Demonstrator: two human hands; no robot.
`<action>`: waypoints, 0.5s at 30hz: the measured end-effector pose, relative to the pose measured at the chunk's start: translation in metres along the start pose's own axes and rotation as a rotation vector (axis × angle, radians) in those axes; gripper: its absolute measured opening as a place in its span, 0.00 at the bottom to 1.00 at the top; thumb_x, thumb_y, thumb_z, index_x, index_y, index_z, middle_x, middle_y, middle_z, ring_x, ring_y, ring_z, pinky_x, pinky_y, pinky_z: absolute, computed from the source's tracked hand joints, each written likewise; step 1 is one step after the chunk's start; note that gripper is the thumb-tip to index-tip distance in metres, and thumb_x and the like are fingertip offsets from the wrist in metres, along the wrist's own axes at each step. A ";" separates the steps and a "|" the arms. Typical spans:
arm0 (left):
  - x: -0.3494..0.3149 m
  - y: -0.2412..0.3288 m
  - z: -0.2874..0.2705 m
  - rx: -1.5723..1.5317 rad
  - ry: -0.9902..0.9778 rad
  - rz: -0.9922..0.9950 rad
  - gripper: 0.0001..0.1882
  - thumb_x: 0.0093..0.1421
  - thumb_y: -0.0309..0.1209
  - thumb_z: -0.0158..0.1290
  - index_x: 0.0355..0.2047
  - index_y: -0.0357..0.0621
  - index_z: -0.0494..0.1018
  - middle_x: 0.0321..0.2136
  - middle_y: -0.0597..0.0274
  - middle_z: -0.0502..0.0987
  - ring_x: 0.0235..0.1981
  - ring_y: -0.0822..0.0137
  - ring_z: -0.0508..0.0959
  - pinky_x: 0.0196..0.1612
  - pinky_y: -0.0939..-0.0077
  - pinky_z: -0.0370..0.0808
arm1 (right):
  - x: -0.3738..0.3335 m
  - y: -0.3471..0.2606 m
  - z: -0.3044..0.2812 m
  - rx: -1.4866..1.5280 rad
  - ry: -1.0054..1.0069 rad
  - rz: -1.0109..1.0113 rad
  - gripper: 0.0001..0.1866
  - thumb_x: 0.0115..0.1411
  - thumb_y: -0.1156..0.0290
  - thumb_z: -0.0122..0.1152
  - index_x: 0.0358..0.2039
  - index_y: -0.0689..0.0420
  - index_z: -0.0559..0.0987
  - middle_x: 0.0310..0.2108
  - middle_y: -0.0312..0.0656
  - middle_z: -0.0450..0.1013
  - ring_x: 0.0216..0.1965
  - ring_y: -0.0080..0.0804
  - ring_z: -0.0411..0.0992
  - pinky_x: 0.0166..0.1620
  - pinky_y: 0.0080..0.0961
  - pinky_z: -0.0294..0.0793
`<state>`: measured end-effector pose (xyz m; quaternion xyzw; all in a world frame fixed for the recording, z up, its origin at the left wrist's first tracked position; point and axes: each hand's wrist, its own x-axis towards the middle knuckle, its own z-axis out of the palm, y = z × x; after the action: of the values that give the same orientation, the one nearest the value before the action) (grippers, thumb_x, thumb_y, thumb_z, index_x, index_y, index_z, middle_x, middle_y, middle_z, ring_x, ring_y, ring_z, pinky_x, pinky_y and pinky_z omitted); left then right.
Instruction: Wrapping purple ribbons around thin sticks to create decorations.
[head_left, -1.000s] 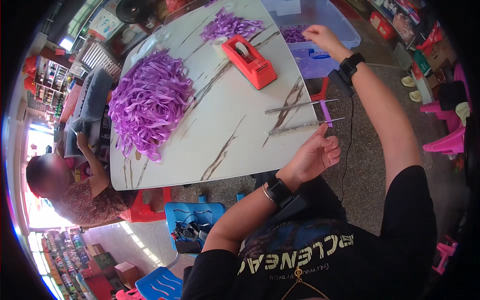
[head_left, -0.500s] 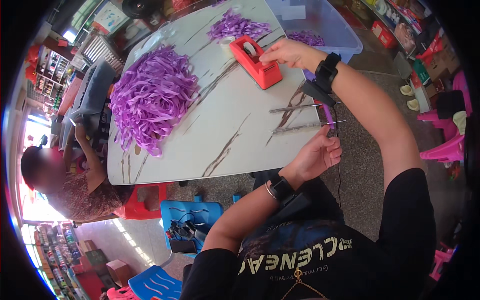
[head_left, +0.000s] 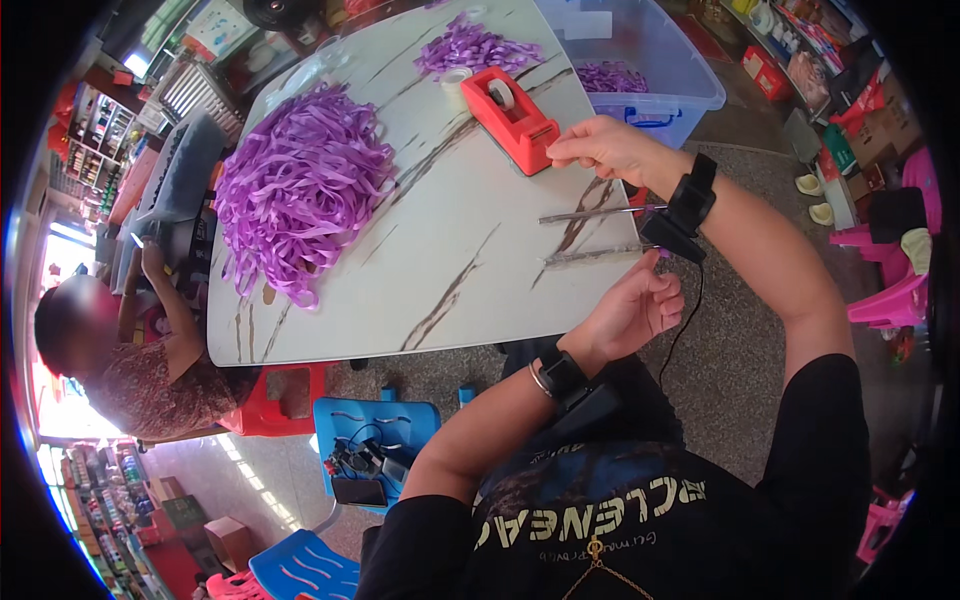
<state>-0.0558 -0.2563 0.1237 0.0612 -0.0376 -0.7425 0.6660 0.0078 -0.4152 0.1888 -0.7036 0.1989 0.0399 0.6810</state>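
Observation:
My right hand [head_left: 610,145] is pinched at the cutter end of a red tape dispenser [head_left: 520,135]. A white tape roll [head_left: 500,94] sits inside the dispenser. Any strip between those fingertips is too fine to make out. By the table edge, my left hand [head_left: 640,310] has its fingers curled, with one fingertip up against the end of a metal rod [head_left: 590,258]. What it may be holding is hidden. A second rod [head_left: 590,215] runs parallel to the first. A bit of purple ribbon [head_left: 663,253] shows at the rod ends, mostly covered by my right wrist device [head_left: 690,205].
A big heap of purple ribbon loops [head_left: 305,190] lies on the marble-patterned table [head_left: 450,270]; a smaller pile [head_left: 475,48] is farther back. A clear plastic bin [head_left: 690,85] stands beyond the right edge. Another person [head_left: 130,370] sits at left, near a blue stool [head_left: 375,425].
My right hand has moved toward me and right, from above the dispenser's tape roll to just past its cutter end. It stays pinched. My left hand has kept its place.

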 end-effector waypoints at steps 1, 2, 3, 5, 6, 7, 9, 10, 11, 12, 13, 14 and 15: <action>0.000 0.001 0.001 0.011 0.017 0.008 0.16 0.53 0.23 0.42 0.40 0.59 0.57 0.22 0.70 0.58 0.25 0.73 0.63 0.31 0.80 0.62 | 0.001 -0.001 0.001 -0.020 0.030 0.011 0.12 0.49 0.63 0.64 0.29 0.58 0.77 0.26 0.34 0.74 0.18 0.12 0.54 0.16 0.12 0.46; 0.000 0.000 0.000 0.010 0.017 0.009 0.16 0.53 0.23 0.42 0.40 0.59 0.57 0.22 0.70 0.58 0.25 0.73 0.63 0.31 0.80 0.62 | 0.002 -0.001 0.002 -0.041 0.059 0.022 0.13 0.49 0.63 0.64 0.29 0.59 0.77 0.27 0.35 0.74 0.18 0.13 0.55 0.17 0.13 0.48; 0.000 0.000 0.000 -0.002 0.009 0.005 0.16 0.53 0.23 0.42 0.40 0.59 0.57 0.22 0.70 0.58 0.25 0.73 0.63 0.31 0.80 0.62 | 0.002 0.000 0.002 -0.040 0.058 0.023 0.13 0.49 0.63 0.64 0.29 0.59 0.77 0.27 0.35 0.74 0.18 0.13 0.55 0.17 0.13 0.48; 0.000 0.000 0.000 -0.013 0.002 0.002 0.16 0.53 0.23 0.41 0.41 0.58 0.57 0.22 0.70 0.59 0.25 0.73 0.63 0.31 0.80 0.62 | 0.001 0.002 0.004 -0.231 0.142 -0.098 0.14 0.50 0.60 0.64 0.28 0.59 0.78 0.25 0.36 0.75 0.20 0.16 0.60 0.20 0.17 0.56; 0.000 0.001 0.001 -0.001 0.008 0.005 0.16 0.53 0.23 0.41 0.41 0.58 0.57 0.22 0.70 0.58 0.25 0.73 0.63 0.31 0.80 0.62 | 0.005 0.006 0.003 -0.231 0.140 -0.098 0.14 0.50 0.60 0.64 0.28 0.59 0.78 0.25 0.36 0.75 0.20 0.16 0.60 0.20 0.17 0.56; 0.000 0.000 0.001 0.009 0.014 0.006 0.16 0.54 0.23 0.41 0.41 0.58 0.57 0.22 0.70 0.58 0.25 0.73 0.63 0.31 0.80 0.62 | 0.010 0.010 0.002 -0.298 0.170 -0.198 0.15 0.49 0.59 0.63 0.26 0.60 0.78 0.24 0.37 0.75 0.20 0.18 0.63 0.22 0.20 0.60; 0.001 -0.001 -0.002 0.010 0.005 0.005 0.16 0.54 0.23 0.41 0.41 0.58 0.56 0.22 0.70 0.59 0.25 0.73 0.63 0.31 0.80 0.62 | 0.017 0.016 -0.004 -0.363 0.202 -0.296 0.15 0.49 0.58 0.63 0.24 0.60 0.78 0.23 0.37 0.75 0.21 0.20 0.66 0.24 0.22 0.63; 0.001 -0.001 -0.001 0.012 -0.008 0.008 0.17 0.54 0.24 0.41 0.41 0.58 0.56 0.22 0.70 0.59 0.25 0.73 0.63 0.31 0.80 0.62 | 0.017 0.012 -0.003 -0.483 0.233 -0.315 0.15 0.50 0.60 0.63 0.23 0.61 0.77 0.22 0.37 0.75 0.21 0.21 0.67 0.24 0.22 0.64; 0.001 -0.001 -0.001 0.008 -0.008 0.007 0.17 0.54 0.24 0.41 0.41 0.58 0.56 0.22 0.70 0.59 0.25 0.73 0.63 0.31 0.80 0.62 | 0.016 0.008 -0.003 -0.603 0.263 -0.334 0.14 0.51 0.62 0.62 0.22 0.62 0.77 0.21 0.36 0.74 0.22 0.22 0.68 0.25 0.21 0.64; 0.001 -0.001 -0.001 0.011 -0.003 0.008 0.16 0.54 0.24 0.41 0.41 0.58 0.56 0.22 0.70 0.59 0.25 0.73 0.63 0.31 0.80 0.62 | 0.013 0.005 -0.002 -0.603 0.263 -0.330 0.14 0.51 0.62 0.62 0.22 0.62 0.77 0.21 0.36 0.74 0.22 0.22 0.68 0.25 0.21 0.64; 0.000 -0.001 -0.001 0.017 0.004 0.012 0.16 0.54 0.24 0.42 0.41 0.58 0.56 0.22 0.70 0.59 0.25 0.73 0.63 0.31 0.79 0.62 | 0.010 0.002 0.001 -0.686 0.314 -0.342 0.13 0.50 0.63 0.62 0.22 0.61 0.77 0.20 0.37 0.74 0.21 0.24 0.69 0.24 0.23 0.65; 0.000 -0.002 -0.002 0.015 0.006 0.013 0.16 0.54 0.24 0.42 0.41 0.58 0.56 0.22 0.70 0.59 0.25 0.73 0.63 0.31 0.79 0.62 | 0.007 -0.001 0.003 -0.769 0.364 -0.353 0.11 0.49 0.64 0.63 0.21 0.59 0.77 0.18 0.38 0.73 0.21 0.26 0.70 0.24 0.25 0.65; 0.001 -0.002 -0.002 0.011 0.004 0.009 0.16 0.54 0.24 0.42 0.40 0.58 0.56 0.22 0.70 0.59 0.25 0.73 0.63 0.31 0.79 0.62 | 0.005 -0.003 0.003 -0.768 0.361 -0.351 0.11 0.49 0.64 0.63 0.21 0.59 0.77 0.18 0.38 0.73 0.21 0.26 0.70 0.24 0.25 0.65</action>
<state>-0.0571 -0.2567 0.1214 0.0660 -0.0406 -0.7393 0.6689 0.0141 -0.4134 0.1900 -0.9237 0.1629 -0.1287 0.3219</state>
